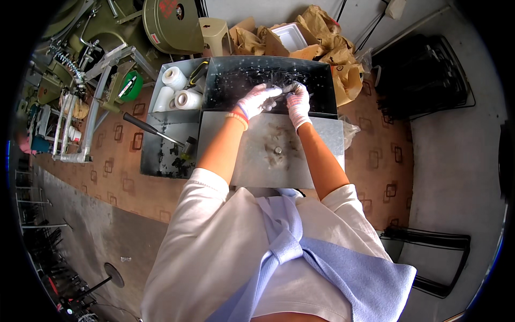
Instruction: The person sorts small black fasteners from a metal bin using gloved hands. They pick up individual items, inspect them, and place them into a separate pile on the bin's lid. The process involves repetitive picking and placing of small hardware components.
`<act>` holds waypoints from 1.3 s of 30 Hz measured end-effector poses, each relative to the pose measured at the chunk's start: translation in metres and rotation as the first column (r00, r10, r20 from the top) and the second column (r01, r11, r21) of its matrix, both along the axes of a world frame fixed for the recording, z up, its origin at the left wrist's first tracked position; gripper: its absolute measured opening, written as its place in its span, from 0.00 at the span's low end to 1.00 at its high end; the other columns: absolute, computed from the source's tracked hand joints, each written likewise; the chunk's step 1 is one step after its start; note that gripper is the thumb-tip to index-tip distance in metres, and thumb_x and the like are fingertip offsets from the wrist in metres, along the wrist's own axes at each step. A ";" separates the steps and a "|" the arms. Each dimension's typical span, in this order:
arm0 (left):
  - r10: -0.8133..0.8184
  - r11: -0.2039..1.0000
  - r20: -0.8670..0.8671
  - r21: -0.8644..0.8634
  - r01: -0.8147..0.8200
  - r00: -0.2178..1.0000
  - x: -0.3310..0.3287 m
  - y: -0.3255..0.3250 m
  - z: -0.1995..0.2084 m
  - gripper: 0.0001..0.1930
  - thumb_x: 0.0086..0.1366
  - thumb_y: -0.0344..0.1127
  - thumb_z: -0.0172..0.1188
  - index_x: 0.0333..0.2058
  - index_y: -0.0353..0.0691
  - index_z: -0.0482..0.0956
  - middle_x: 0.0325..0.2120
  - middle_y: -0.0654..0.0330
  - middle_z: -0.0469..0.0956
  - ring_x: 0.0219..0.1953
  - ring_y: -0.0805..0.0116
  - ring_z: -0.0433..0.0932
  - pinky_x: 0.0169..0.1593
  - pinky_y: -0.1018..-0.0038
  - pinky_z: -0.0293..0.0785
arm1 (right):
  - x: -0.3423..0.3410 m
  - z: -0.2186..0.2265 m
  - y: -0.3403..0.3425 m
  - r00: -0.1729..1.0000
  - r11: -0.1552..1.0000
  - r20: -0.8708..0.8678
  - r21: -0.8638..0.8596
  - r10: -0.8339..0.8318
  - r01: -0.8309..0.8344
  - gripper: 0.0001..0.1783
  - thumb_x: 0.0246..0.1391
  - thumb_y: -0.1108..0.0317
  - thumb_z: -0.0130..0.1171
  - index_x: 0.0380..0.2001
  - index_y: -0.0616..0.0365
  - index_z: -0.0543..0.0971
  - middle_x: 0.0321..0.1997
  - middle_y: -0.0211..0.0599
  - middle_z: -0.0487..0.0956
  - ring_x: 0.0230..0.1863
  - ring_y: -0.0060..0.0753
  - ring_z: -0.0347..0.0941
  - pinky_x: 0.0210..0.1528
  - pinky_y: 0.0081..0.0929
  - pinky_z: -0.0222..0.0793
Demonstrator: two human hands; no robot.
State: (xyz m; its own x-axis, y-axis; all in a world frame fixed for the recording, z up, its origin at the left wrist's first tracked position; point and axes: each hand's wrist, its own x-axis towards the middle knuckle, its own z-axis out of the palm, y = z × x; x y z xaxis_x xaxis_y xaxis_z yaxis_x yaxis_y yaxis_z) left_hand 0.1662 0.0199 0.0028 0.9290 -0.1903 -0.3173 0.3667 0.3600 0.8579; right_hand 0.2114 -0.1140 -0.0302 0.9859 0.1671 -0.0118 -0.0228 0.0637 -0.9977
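Observation:
Over a dark metal bin (214,80) of small black parts (241,79), my two gloved hands meet. My left hand (258,100) is closed, fingers bent toward the right one. The fingers of my right hand (298,102) are curled in a pinch close beside it. A thin, small piece seems to lie between the fingertips, too small to make out. Both gloves are whitish, and an orange band circles the left wrist. Below the hands lies a grey metal work plate (236,155) with a short metal post (278,151) standing up from its stained middle.
Left of the bin, a compartment holds white rolls (188,99) and a yellow-black tool (199,72). A hammer (155,130) rests across the lower tray (152,155). Brown paper bags (322,29) and a stool (215,33) stand behind. Green machinery (171,27) fills the far left.

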 end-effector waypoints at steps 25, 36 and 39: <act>0.174 0.945 0.042 -0.287 -0.155 0.984 0.009 0.004 -0.028 0.09 0.57 0.32 0.50 0.36 0.39 0.71 0.27 0.59 0.74 0.29 0.69 0.74 0.30 0.76 0.71 | 0.011 -0.023 0.004 0.995 0.904 0.013 0.416 0.104 -0.100 0.07 0.47 0.79 0.51 0.26 0.51 0.70 0.21 0.17 0.67 0.19 0.11 0.56 0.22 0.10 0.56; 0.127 0.987 0.089 -0.109 -0.117 0.988 0.008 0.001 -0.025 0.10 0.58 0.32 0.47 0.40 0.48 0.66 0.21 0.67 0.71 0.19 0.77 0.68 0.21 0.81 0.66 | -0.002 0.000 0.000 0.976 0.927 -0.128 0.354 0.176 -0.121 0.02 0.50 0.72 0.48 0.29 0.52 0.68 0.19 0.28 0.72 0.16 0.18 0.66 0.17 0.15 0.62; 0.128 0.987 0.098 -0.111 -0.117 0.987 0.007 0.001 -0.022 0.11 0.59 0.31 0.46 0.42 0.48 0.66 0.21 0.67 0.70 0.19 0.77 0.68 0.20 0.81 0.66 | -0.006 0.011 -0.002 0.971 0.968 -0.128 0.174 0.202 -0.179 0.05 0.49 0.75 0.49 0.29 0.54 0.72 0.22 0.28 0.74 0.18 0.17 0.67 0.19 0.15 0.63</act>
State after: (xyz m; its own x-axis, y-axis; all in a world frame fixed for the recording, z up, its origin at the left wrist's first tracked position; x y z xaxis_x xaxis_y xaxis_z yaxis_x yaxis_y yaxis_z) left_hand 0.1733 0.0213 -0.0195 0.9744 -0.0997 -0.2017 0.2246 0.4866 0.8443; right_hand 0.2055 -0.1164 -0.0195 0.9256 0.3626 -0.1082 -0.1918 0.2029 -0.9602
